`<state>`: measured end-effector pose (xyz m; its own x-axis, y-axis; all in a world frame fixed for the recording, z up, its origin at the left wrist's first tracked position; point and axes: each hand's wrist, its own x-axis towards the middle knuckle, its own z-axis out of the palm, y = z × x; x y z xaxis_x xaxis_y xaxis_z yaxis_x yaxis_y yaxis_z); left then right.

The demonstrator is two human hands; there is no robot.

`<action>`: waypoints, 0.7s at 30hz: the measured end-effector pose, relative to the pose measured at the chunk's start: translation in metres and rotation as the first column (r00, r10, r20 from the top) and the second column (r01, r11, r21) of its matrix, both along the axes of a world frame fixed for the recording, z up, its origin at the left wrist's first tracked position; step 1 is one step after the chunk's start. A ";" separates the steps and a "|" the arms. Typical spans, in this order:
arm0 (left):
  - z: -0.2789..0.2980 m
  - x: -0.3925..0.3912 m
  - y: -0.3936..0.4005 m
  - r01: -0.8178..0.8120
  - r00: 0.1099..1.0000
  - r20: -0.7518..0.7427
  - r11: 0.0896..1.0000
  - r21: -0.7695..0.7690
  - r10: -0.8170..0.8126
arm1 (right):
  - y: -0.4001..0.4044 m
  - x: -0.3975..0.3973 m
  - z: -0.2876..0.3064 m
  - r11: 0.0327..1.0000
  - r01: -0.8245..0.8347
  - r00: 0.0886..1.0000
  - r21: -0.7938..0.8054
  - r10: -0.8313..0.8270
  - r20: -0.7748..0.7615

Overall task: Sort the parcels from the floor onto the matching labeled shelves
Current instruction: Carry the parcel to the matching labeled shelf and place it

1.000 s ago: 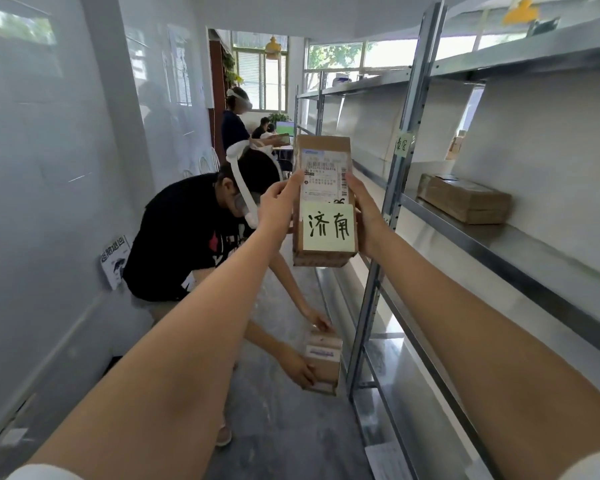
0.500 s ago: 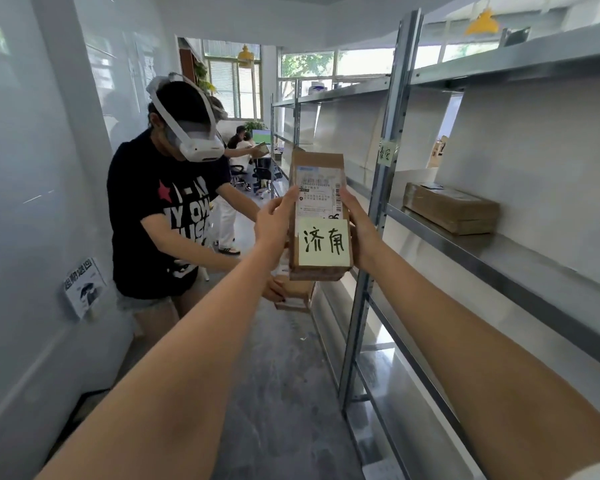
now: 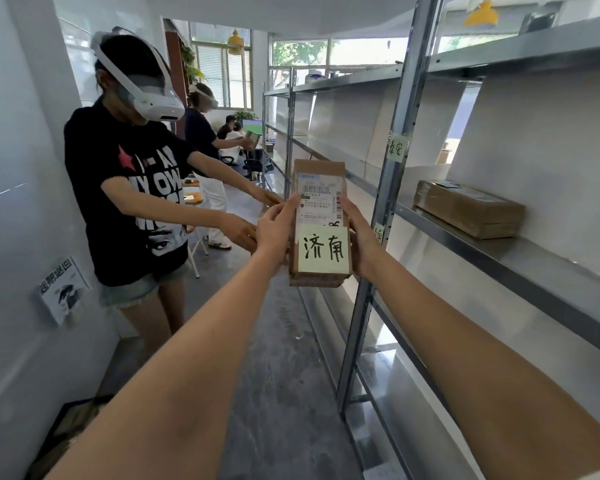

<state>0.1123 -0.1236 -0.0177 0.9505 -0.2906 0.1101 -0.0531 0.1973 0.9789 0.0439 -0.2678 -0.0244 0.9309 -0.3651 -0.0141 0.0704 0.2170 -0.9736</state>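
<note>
I hold a brown cardboard parcel [image 3: 317, 181] upright at arm's length, with a white shipping label and a pale green note handwritten in black on its front. My left hand [image 3: 274, 226] grips its left edge and my right hand [image 3: 359, 237] grips its right edge. The parcel hangs in the aisle just left of the grey metal shelf post [image 3: 392, 188]. That post carries a green label [image 3: 396, 150] higher up and a second one [image 3: 379, 232] partly hidden behind my right hand. Another brown parcel [image 3: 465, 211] lies on the middle shelf [image 3: 534, 258].
A person in a black T-shirt [image 3: 125, 188] and white headset stands close on the left, both arms stretched toward the shelving just behind my parcel. More people stand farther down the aisle. A white wall runs along the left. A dark object [image 3: 66, 424] lies on the floor at lower left.
The person on the left has straightened up from bending over a floor parcel and now reaches toward the shelves. My view has swung and the parcel sits lower in it, still gripped by both hands.
</note>
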 end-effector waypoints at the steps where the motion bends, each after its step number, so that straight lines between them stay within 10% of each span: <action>1: -0.001 0.007 0.000 0.021 1.000 -0.005 1.000 0.011 -0.021 | 0.001 0.006 -0.003 1.000 0.020 1.000 -0.002 -0.020 0.004; 21: -0.030 0.129 0.020 0.288 0.958 -0.024 0.956 0.054 -0.287 | 0.053 0.083 -0.026 0.942 0.336 0.938 -0.005 -0.334 -0.094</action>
<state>0.2413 -0.1033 -0.0482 0.8274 -0.5571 0.0709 0.0136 0.1460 0.9892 0.1274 -0.2145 -0.0505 0.7491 -0.6549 -0.0995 0.0513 0.2071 -0.9770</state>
